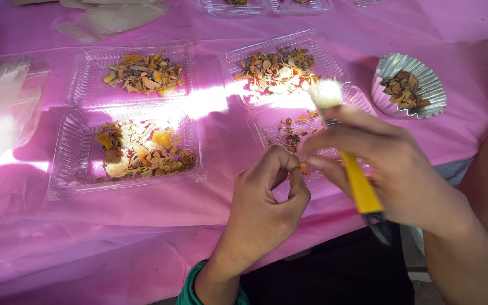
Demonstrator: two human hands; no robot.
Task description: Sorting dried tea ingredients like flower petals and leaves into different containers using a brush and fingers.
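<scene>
My right hand (391, 169) grips a paintbrush (352, 169) with a yellow handle and pale bristles that point up and away over a clear plastic tray (266, 127) holding only a few dried flakes. My left hand (266, 203) is beside it with thumb and fingers pinched together; something tiny may sit between the fingertips, but I cannot tell. Both hands hover over the near edge of the pink tablecloth (86, 226).
Three clear trays hold dried orange and brown flakes: near left (63, 169), far left (86, 68) and far middle (238, 56). A fluted foil cup (425, 90) with dried bits stands at the right. Clear plastic bags (7, 107) lie at the left, with further trays along the back edge.
</scene>
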